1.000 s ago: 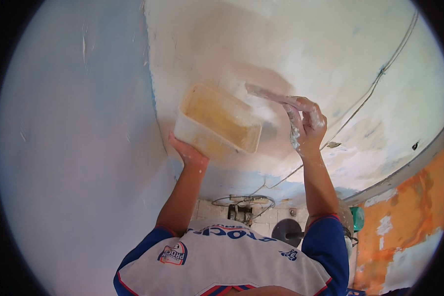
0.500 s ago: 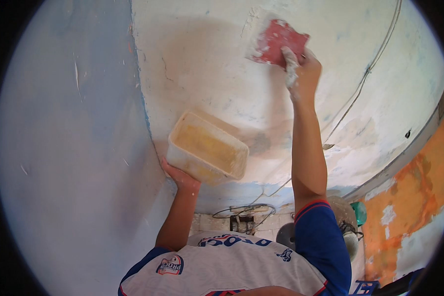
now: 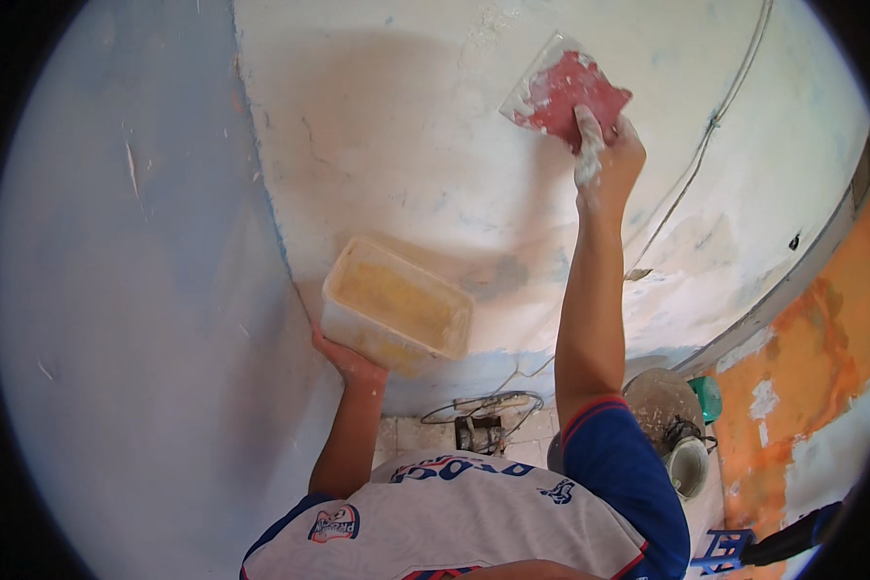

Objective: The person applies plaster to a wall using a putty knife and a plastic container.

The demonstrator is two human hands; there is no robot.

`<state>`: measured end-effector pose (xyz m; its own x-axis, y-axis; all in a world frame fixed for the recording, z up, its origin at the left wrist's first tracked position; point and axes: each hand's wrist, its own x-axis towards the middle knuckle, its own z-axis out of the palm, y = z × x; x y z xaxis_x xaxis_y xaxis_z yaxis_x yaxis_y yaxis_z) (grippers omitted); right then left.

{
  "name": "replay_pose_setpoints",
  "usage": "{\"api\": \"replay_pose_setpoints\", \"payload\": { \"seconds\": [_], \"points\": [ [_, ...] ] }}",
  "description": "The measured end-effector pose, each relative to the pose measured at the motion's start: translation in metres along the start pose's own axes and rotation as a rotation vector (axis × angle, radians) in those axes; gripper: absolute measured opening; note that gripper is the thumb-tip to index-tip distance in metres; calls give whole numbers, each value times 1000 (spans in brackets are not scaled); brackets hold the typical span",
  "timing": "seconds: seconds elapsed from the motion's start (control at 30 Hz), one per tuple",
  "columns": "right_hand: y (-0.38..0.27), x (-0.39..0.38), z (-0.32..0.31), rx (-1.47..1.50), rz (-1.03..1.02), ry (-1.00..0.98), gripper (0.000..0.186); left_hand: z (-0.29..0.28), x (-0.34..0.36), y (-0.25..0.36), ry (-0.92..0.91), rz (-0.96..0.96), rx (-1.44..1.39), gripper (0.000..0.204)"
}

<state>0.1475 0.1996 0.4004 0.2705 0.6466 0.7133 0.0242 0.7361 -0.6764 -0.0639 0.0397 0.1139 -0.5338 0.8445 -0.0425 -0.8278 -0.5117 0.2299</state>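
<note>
In the upper centre-right of the frame, a red scraper (image 3: 582, 89) is held by the right hand (image 3: 607, 159). The grip is closed on its lower right edge: the thumb is laid on the red face and the fingers are mostly hidden behind. The scraper is smeared with white paste, and its straight edge is turned to the upper left, in front of the pale wall (image 3: 406, 145) — whether the wall is touched cannot be told.

In the lower centre, a tub (image 3: 353, 325) is held tilted, its opening upward in the frame. The grip of the left hand (image 3: 350, 360) is closed on its lower left corner, with the fingers partly hidden.

The scraper is judged to be light, thin and somewhat stiff, but slippery where paste is spread; it is best held by the edge opposite the straight one. The tub seems light and slightly flexible — support from below is advised.
</note>
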Motion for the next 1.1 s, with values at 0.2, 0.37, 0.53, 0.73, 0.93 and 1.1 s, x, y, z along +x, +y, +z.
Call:
{"api": "replay_pose_setpoints", "payload": {
  "seconds": [0.2, 0.37, 0.53, 0.73, 0.93, 1.1],
  "points": [
    [-18, -2, 35, -16, -198, -136, 18, -8, -6, -6, -3, -51, -34, 76],
    [2, -7, 8, 11, -102, 83, 17, -8, -6, -1, 90, -26, 3, 77],
    [-23, -17, 27, 84, -227, -159, 23, -10, -8, -2, 37, -36, -15, 77],
    [30, 3, -5, -18, -148, 69, 21, -14, -4, -3, 88, -27, 72, 79],
    [-24, -18, 42, -9, -308, -133, 21, -29, -4, -6, -14, -36, 14, 80],
    [22, 4, 6, -181, -280, 89, 17, -24, -4, -1, 48, -19, 52, 78]
  ]
}}
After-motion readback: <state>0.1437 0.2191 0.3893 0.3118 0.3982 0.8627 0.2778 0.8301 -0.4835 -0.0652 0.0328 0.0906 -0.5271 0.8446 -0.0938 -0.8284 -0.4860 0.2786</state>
